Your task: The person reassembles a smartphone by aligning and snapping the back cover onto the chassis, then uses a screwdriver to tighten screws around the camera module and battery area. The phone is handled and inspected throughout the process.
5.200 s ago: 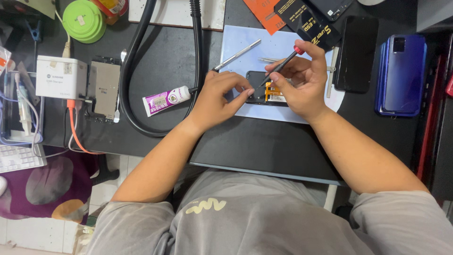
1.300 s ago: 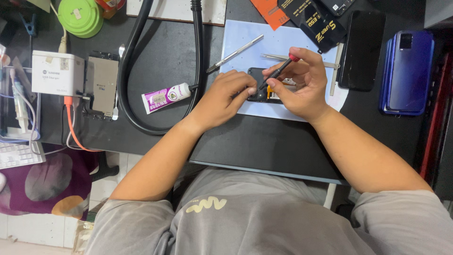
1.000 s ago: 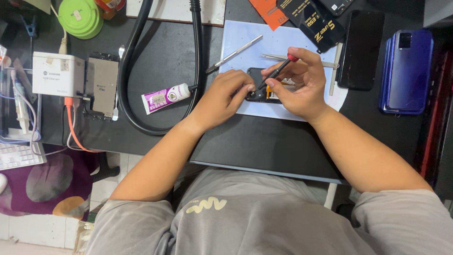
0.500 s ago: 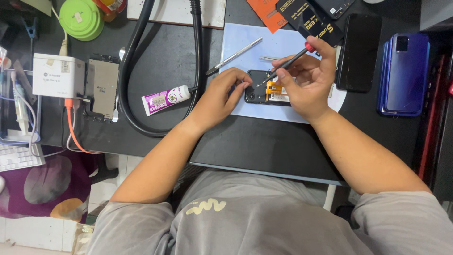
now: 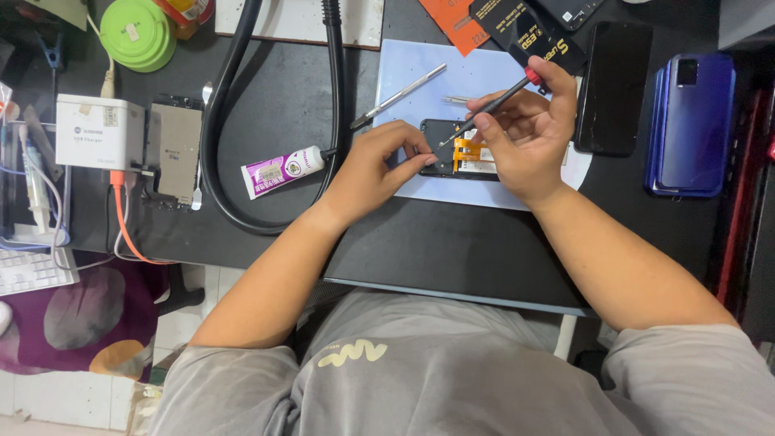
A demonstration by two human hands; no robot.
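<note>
one opened phone (image 5: 452,149) lies on the pale blue mat (image 5: 420,81), between two hands. the left hand (image 5: 375,165) curls over its near end, fingertips pinched on the edge. the right hand (image 5: 525,133) is closed around one red-capped screwdriver (image 5: 492,105), tip down into the phone. farther off: one metal pry tool (image 5: 400,97), one glue tube (image 5: 278,171), two phones at right, one black (image 5: 613,81), one blue (image 5: 690,121).
</note>
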